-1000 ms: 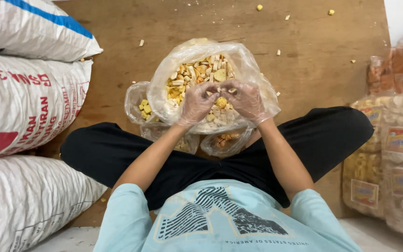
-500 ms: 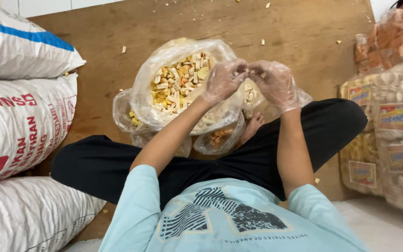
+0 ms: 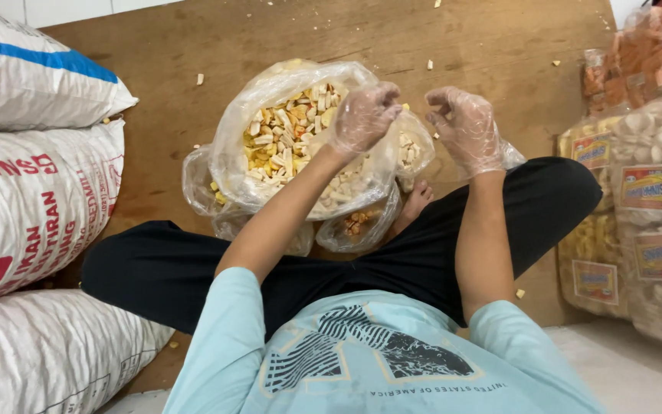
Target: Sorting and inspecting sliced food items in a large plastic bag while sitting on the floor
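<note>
Crackers fill the clear plastic bag [image 3: 270,138] that sits on the wooden floor [image 3: 499,46] just ahead of my crossed legs, with smaller bags [image 3: 358,226] of snacks tucked under it. My left hand [image 3: 363,116], in a thin plastic glove, hovers over the bag's right side with fingers curled loosely, and I cannot tell whether it pinches anything. My right hand [image 3: 465,126], gloved too, hangs just beside it, fingers bent, holding nothing I can see; white sacks [image 3: 32,199] are stacked at my left.
</note>
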